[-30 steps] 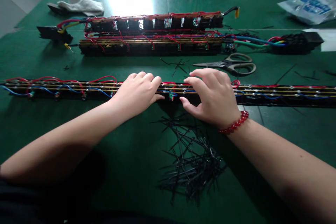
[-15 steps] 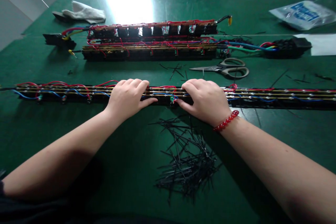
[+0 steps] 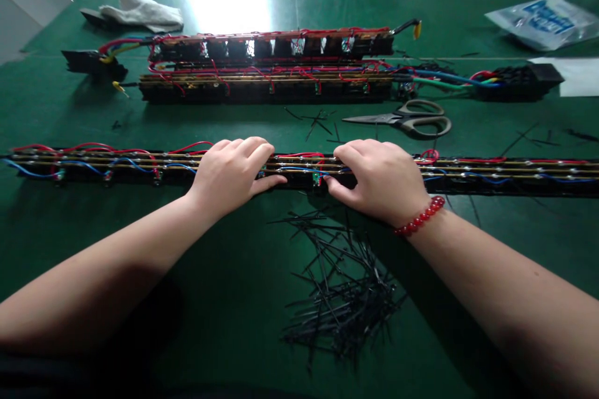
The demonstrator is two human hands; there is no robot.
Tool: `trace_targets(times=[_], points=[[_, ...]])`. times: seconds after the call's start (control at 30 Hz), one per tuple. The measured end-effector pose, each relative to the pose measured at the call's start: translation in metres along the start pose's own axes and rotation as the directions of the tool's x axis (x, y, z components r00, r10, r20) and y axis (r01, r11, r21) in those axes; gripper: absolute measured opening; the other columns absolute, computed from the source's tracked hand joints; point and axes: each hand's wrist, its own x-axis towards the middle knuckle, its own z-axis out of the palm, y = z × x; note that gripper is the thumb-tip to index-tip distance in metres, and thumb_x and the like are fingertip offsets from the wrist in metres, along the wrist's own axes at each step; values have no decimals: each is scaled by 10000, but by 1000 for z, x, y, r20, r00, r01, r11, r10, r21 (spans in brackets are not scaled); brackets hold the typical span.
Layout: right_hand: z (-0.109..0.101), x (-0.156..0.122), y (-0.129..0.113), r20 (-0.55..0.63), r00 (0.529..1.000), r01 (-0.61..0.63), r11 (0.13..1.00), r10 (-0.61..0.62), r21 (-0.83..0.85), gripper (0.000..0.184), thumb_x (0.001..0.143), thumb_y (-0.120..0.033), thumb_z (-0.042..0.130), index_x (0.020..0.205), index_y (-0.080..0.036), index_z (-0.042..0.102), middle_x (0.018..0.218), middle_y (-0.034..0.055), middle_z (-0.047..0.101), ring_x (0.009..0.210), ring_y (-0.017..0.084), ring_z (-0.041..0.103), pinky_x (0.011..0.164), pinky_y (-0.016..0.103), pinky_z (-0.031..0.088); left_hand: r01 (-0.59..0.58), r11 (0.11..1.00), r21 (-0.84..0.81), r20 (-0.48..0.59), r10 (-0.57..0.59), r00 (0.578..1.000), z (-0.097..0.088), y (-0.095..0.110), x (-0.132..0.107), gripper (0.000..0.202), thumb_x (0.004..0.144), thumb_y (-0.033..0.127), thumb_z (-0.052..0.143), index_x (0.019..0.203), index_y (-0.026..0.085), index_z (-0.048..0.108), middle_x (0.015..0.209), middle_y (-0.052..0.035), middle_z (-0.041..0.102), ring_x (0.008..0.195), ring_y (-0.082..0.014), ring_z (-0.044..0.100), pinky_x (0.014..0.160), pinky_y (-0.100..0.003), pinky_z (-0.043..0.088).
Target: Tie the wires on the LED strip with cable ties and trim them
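A long black bar with brass-coloured rods and red and blue wires (image 3: 299, 165) runs across the green table. My left hand (image 3: 231, 171) grips it left of the middle, thumb along the near side and fingers over the far edge. To the right, my right hand (image 3: 379, 177) holds the same bar in a like grip, a red bead bracelet (image 3: 421, 217) on its wrist. Between the thumbs a small green circuit board (image 3: 317, 179) shows on the bar. Below the bar lies a loose heap of black cable ties (image 3: 344, 299).
Scissors (image 3: 407, 118) lie beyond the bar, near a few cut tie ends (image 3: 318, 120). Farther back are wired bar assemblies (image 3: 266, 88) with cable plugs, a white glove (image 3: 140, 10) at the left and plastic bags (image 3: 550, 22) at the right.
The view has shifted slightly and looks a little closer. Both hands keep their grip on the bar, which stays in nearly the same place on the table.
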Motion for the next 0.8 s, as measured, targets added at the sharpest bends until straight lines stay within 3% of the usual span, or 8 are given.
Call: trace_targets(times=[0.23, 0.53, 0.8], points=[[-1, -2, -1, 2, 1000, 9, 1000, -9, 6, 307, 879, -415, 557, 1021, -169, 676, 998, 117, 754, 881, 264, 648, 705, 364, 366, -3, 1000, 8, 33, 3, 999, -1, 5, 0, 438, 966, 594, 554, 1018, 165, 624, 1031, -104, 736, 868, -261, 689, 765, -362, 423], [1, -2, -2, -20, 1000, -1, 1000, 1, -14, 290, 878, -420, 558, 1007, -185, 669, 966, 96, 756, 858, 254, 635, 684, 355, 349, -16, 999, -35, 16, 17, 1000, 0, 5, 1, 473, 998, 605, 464, 1063, 173, 644, 1069, -114, 728, 924, -280, 677, 820, -405, 442], [1, -2, -2, 3, 1000, -11, 1000, 11, -12, 288, 882, -419, 558, 1018, -187, 662, 985, 103, 754, 868, 260, 624, 677, 359, 326, 2, 999, -37, 47, 0, 999, -2, 5, 2, 434, 993, 573, 499, 1100, 179, 646, 1110, -126, 713, 958, -284, 667, 836, -404, 443]])
